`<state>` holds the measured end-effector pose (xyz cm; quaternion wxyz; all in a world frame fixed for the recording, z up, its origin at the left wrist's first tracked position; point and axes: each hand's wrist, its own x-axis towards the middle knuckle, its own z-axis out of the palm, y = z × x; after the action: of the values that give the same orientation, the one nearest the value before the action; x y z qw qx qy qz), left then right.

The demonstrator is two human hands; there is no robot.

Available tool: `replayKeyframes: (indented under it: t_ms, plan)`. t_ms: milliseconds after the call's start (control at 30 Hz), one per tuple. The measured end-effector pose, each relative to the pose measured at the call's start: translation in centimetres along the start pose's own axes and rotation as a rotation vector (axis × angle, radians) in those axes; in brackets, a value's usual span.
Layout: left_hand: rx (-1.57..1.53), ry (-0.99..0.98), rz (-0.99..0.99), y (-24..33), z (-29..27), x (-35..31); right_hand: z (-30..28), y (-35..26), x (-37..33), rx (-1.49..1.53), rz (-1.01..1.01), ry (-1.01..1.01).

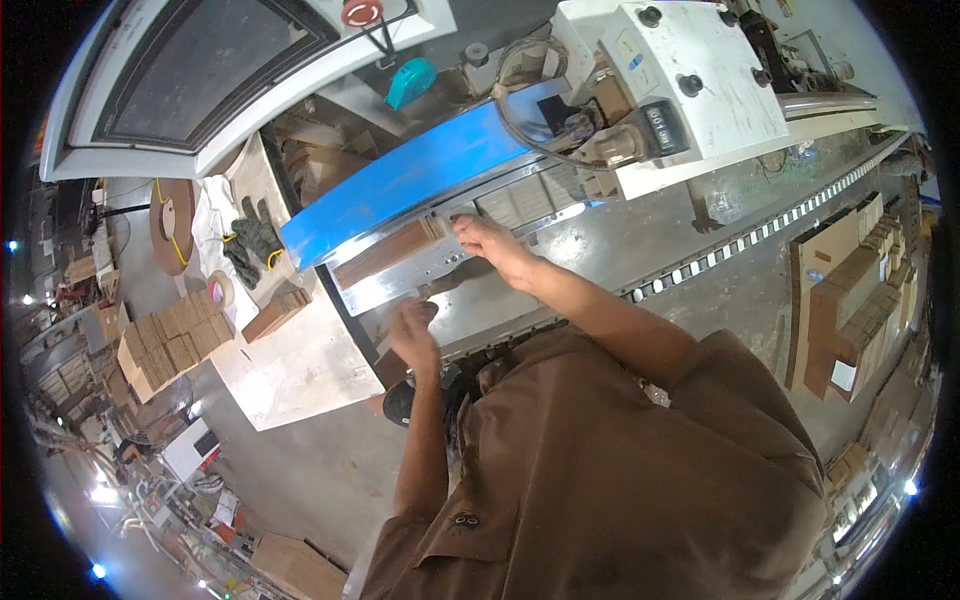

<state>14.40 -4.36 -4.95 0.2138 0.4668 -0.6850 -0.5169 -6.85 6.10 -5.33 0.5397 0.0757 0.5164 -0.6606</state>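
Some dark gloves (258, 232) unworn on bench (300, 385), 10 o'clock from my left hand (412, 333); bare skin could catch splinters. Brown strips (388, 256), 9 o'clock from my right hand (487, 245); uneven push could skew them. Both hands loosely curled; whether gripping, can't tell.
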Motion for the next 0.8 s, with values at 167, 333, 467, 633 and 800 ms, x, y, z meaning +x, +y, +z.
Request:
replayKeyframes:
  t_ms: [167, 333, 467, 633, 800]
  plan:
    - [-0.169, 0.009, 0.003, 3.2, -3.3, 4.2, 1.9, 1.1, 1.9, -0.056, -0.006, -0.005]
    - [-0.576, -0.044, -0.363, 6.5, -3.6, 6.3, 3.7, 0.9, 3.2, -0.103, 0.017, -0.037]
    - [-0.452, 0.096, -0.451, 10.5, -3.0, 4.5, 5.4, 1.6, 4.0, -0.102, -0.062, 0.004]
    - [0.118, 0.377, 0.153, 3.1, -8.6, 7.4, 5.4, 1.7, 3.7, -0.084, -0.082, -0.041]
    - [0.875, 0.005, 0.618, 11.5, -7.8, 7.9, 2.1, 2.4, 0.9, -0.028, -0.077, -0.111]
